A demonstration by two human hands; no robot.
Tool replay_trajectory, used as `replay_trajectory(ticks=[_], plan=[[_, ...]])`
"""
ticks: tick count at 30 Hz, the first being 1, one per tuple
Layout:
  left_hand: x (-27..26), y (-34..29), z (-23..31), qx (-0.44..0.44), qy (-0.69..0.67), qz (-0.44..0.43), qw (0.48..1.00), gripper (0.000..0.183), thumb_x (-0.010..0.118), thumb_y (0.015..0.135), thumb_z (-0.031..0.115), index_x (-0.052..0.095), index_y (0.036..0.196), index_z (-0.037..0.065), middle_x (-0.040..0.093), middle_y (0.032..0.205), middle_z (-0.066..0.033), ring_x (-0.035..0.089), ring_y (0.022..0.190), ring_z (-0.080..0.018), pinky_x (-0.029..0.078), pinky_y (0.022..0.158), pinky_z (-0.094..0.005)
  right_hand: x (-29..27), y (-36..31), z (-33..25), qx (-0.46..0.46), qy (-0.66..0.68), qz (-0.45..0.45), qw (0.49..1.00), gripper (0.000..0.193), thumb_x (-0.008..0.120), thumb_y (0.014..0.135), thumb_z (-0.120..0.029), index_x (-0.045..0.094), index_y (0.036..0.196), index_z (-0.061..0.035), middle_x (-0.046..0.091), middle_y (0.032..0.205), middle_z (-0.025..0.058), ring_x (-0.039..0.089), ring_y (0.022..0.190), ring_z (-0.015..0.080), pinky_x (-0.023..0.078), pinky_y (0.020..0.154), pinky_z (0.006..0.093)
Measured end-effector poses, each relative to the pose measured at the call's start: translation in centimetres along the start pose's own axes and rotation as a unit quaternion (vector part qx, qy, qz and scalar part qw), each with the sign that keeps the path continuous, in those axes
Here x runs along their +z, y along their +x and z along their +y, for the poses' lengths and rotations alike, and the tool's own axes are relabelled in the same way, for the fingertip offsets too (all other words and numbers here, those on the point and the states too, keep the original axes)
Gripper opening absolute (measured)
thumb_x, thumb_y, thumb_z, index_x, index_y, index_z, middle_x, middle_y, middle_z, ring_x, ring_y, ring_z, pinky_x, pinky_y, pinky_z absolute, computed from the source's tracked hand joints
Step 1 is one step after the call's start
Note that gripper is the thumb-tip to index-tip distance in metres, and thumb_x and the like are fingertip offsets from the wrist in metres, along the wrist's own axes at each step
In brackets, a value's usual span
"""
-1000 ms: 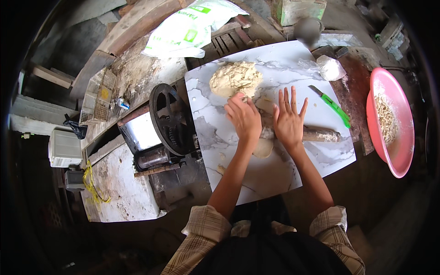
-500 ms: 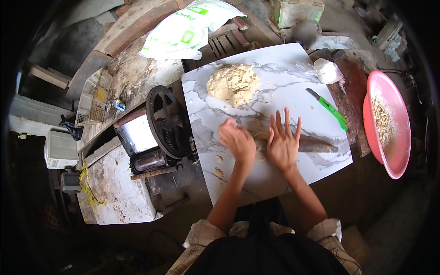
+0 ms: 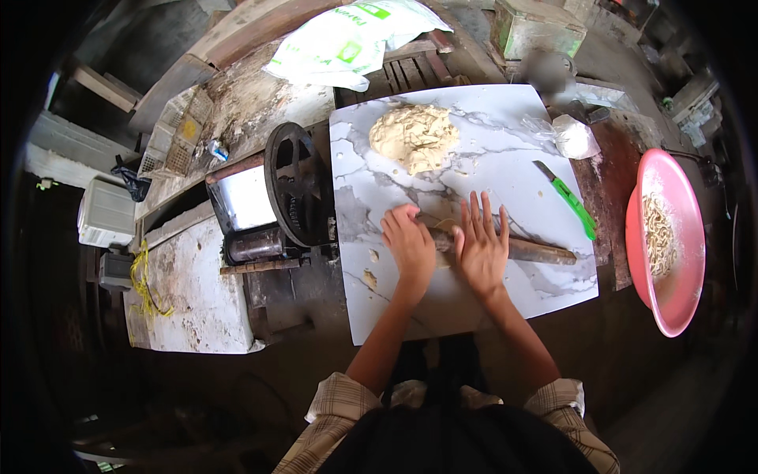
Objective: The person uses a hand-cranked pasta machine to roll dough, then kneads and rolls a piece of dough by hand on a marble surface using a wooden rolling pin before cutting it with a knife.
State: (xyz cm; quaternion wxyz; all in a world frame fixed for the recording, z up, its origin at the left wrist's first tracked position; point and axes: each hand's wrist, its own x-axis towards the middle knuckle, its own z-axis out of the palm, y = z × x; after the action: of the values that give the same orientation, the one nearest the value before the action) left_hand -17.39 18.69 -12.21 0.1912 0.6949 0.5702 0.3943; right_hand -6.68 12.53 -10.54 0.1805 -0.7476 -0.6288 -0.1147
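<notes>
A dark wooden rolling pin [image 3: 543,252] lies across the marble-patterned board [image 3: 505,182]. My right hand [image 3: 483,249] rests flat on its middle, fingers stretched and spread. At the pin's left end my left hand [image 3: 409,249] is closed, its fingers curled over it. A small piece of flattened dough [image 3: 444,226] shows between my hands, mostly hidden by them and the pin. Beyond them sits a big lump of pale dough [image 3: 414,136]. To the right lies a green-handled knife [image 3: 575,207].
Left of the board stands a roller machine with a dark wheel [image 3: 296,186]. A pink basin [image 3: 685,237] holding noodle-like strands is at the right. A plastic bag of white powder [image 3: 572,137] sits by the board's far right corner; a white-and-green sack [image 3: 355,43] lies behind.
My left hand's fingers have come down onto the pin's left end. The right hand stays flat on the pin. The whole view has shifted and turned slightly.
</notes>
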Motion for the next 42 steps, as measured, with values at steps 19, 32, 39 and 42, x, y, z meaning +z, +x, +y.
replay_trajectory(ticks=[19,32,39,42], plan=[[-5.8,-7.2,2.2,-0.043,0.137,0.07,0.987,0.018,0.055,0.075,0.005,0.053,0.092,0.011,0.049,0.092,-0.0078,0.045,0.092,-0.028,0.033,0.077,-0.0427,-4.0,1.2,3.7,-0.335,0.255,-0.096,0.902,0.034,0.066,0.077,-0.018,0.058,0.108,-0.0071,0.055,0.104,0.0059,0.049,0.103,0.0245,0.038,0.089,0.038],[-3.0,1.0,2.4,-0.001,0.148,0.164,0.975,0.018,0.052,0.079,0.006,0.051,0.097,0.002,0.055,0.082,-0.0132,0.05,0.083,-0.0331,0.041,0.075,-0.044,1.9,8.0,-1.7,-0.197,0.137,0.078,0.968,0.028,0.053,0.089,-0.03,0.055,0.091,-0.0021,0.052,0.097,0.0124,0.048,0.099,0.0298,0.038,0.082,0.042],[-2.6,-2.2,2.4,-0.09,0.171,0.11,0.975,0.018,0.051,0.081,0.01,0.052,0.098,0.004,0.059,0.086,-0.0117,0.053,0.083,-0.0303,0.041,0.072,-0.0429,0.6,4.3,-1.1,-0.152,0.153,-0.028,0.976,0.03,0.053,0.088,-0.033,0.053,0.096,-0.0033,0.051,0.104,0.0129,0.046,0.103,0.0298,0.035,0.09,0.0451],[-2.6,-6.3,3.4,-0.118,0.174,0.089,0.974,0.022,0.052,0.077,0.013,0.052,0.098,0.006,0.057,0.09,-0.0088,0.052,0.083,-0.0279,0.039,0.071,-0.0415,-0.9,0.9,0.3,-0.219,0.122,0.034,0.967,0.032,0.054,0.086,-0.032,0.053,0.101,-0.0039,0.051,0.109,0.0137,0.045,0.109,0.0301,0.033,0.095,0.0473]])
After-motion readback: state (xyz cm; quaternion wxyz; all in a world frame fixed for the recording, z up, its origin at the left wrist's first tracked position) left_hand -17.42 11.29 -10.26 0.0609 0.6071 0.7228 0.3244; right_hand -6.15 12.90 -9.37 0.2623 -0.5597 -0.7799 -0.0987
